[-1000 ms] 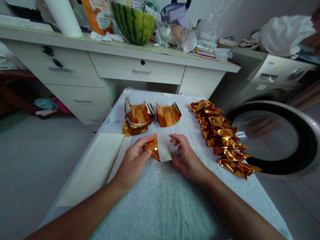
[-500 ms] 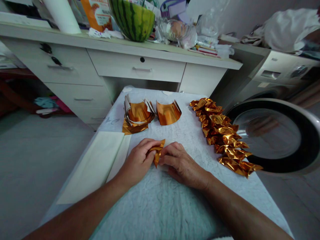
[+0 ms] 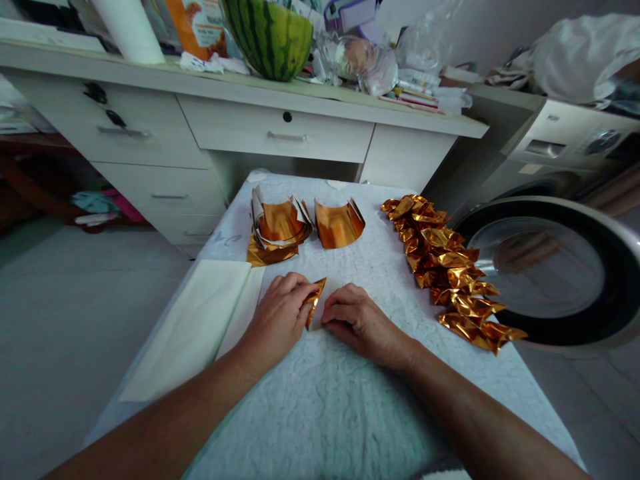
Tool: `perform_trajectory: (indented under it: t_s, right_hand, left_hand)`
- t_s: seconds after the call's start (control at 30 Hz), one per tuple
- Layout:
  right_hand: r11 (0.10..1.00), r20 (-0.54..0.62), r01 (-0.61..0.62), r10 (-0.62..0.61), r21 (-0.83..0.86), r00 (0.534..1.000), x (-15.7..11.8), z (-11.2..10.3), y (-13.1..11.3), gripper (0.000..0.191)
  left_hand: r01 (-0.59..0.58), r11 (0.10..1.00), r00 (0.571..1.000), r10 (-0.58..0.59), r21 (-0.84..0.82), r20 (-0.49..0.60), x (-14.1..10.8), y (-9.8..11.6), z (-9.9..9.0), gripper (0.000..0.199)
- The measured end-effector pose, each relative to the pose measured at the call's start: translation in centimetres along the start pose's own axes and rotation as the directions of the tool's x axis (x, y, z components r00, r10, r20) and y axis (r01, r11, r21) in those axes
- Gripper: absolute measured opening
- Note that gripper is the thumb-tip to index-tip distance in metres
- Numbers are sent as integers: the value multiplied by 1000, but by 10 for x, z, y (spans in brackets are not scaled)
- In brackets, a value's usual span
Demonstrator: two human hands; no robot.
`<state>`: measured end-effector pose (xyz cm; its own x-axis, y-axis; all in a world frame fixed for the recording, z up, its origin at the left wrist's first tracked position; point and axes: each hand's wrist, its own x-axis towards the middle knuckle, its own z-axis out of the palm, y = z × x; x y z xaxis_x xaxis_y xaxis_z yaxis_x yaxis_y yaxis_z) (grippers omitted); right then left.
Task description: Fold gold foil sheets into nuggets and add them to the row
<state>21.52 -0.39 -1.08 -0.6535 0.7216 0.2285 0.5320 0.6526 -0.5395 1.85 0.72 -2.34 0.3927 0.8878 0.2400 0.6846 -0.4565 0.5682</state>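
Note:
My left hand point(image 3: 281, 310) is closed on a small piece of gold foil paper point(image 3: 315, 305), which stands out between thumb and fingers. A whitish sheet point(image 3: 320, 308) shows between the two hands, against the foil. My right hand point(image 3: 357, 320) has its fingers pinched together at the right edge of that whitish piece. Beyond the hands lie a curled stack of gold foil sheets point(image 3: 280, 227) with pale backs and one separate curved gold foil sheet point(image 3: 340, 225). Folded gold foil pieces point(image 3: 440, 260) form an overlapping row on the right.
Pale sheets of paper point(image 3: 185, 327) lie on the left of the cloth-covered table point(image 3: 320, 413). Behind it stands a white desk with drawers point(image 3: 280, 137), bearing a cut watermelon point(image 3: 270, 40). A washing machine's open round door point(image 3: 540, 267) is close to the table's right edge.
The gold foil between my hands is now turned mostly under my left fingers, and more of the whitish piece shows. My right hand stays close beside it. The view has shifted slightly.

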Motion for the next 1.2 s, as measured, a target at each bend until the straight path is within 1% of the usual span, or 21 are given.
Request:
perform_trajectory:
  t_s: [0.1,0.3,0.4,0.5,0.57,0.7,0.9,1.03,1.2]
  right_hand:
    - [998,6,-53,53,28,999,1,1,-1,9]
    - [978,-35,-204,205,35,978,5,5,-4,6]
    - [965,-61,-258,260,35,964,7,9,-5,5]
    - [950,-79,-311,313,28,947,9,11,-7,6]
    - [942,-81,-335,335,24,939,10,12,-8,6]
    - [941,-87,-339,338,5,937,12,13,-8,6]
    - [945,-59,-325,323,-25,944,11,12,-9,4]
    - [942,-62,-333,331,-33,942,13,12,-12,7]
    - [932,-59,-358,355,-50,933,15,14,-14,8]
  left_hand:
    - [8,997,998,-2,-83,61,-2,1,-1,30]
    - [16,994,992,-2,-109,126,-6,3,-7,38]
    - [9,996,994,1,-91,108,-7,4,-7,40]
    - [16,999,997,-14,-30,74,-8,4,-7,37]
    - [26,1000,996,-25,-14,88,-8,5,-7,33]
    - [59,997,987,-51,-46,151,-7,8,-7,33]
    - [89,992,978,-69,-92,195,-6,9,-10,35]
    - [73,994,979,-55,-86,197,-7,8,-11,41]
    - [42,994,982,-22,-101,189,-6,9,-11,36]
